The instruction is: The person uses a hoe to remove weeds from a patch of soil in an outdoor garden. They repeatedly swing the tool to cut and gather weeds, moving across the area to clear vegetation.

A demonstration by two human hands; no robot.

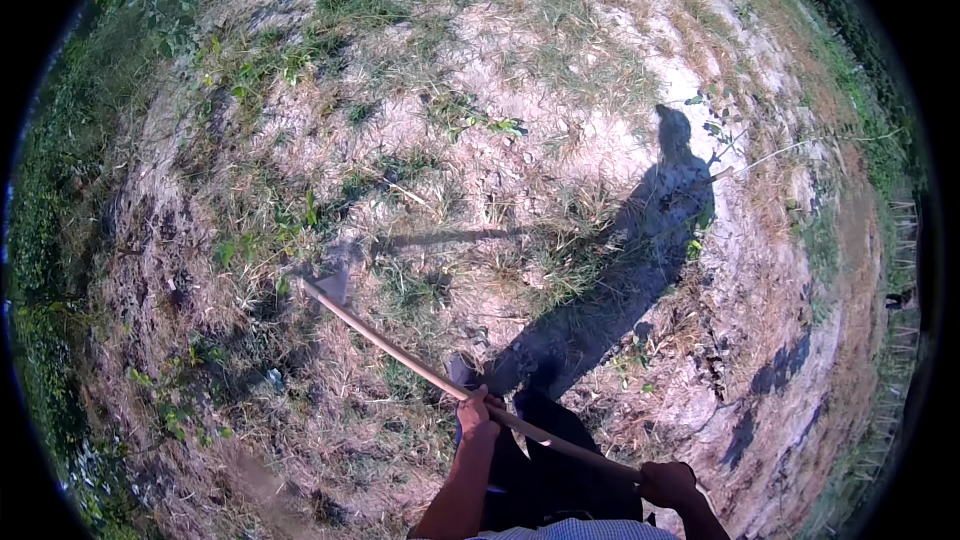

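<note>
Both hands are closed around the wooden handle of a long-handled hoe (393,348), which slants across the lower middle of the view, from the head at upper left to the butt end at lower right. The left hand (480,408) grips the shaft partway along, in front of the person's legs, its bare forearm coming up from the lower edge. The right hand (668,485) is wrapped around the shaft near its butt end, farther right and closer to the body, so the two hands stand well apart. At the far end, the flat grey blade (335,285) sits out ahead and to the left of the feet, among dry grass and a few green weeds (240,245); glare and shade blur its edge, so I cannot tell whether it touches the soil or hangs just above it. The ground (490,65) is pale and dry, strewn with straw-coloured stalks and low green tufts. The person's long shadow (625,250) stretches from the feet toward the upper right, and a thin straight shadow (450,237) lies to the right of the blade. Dark trousers (550,440) and the hem of a light shirt (565,530) show below the handle, while denser greenery (45,350) lines the left rim.
</note>
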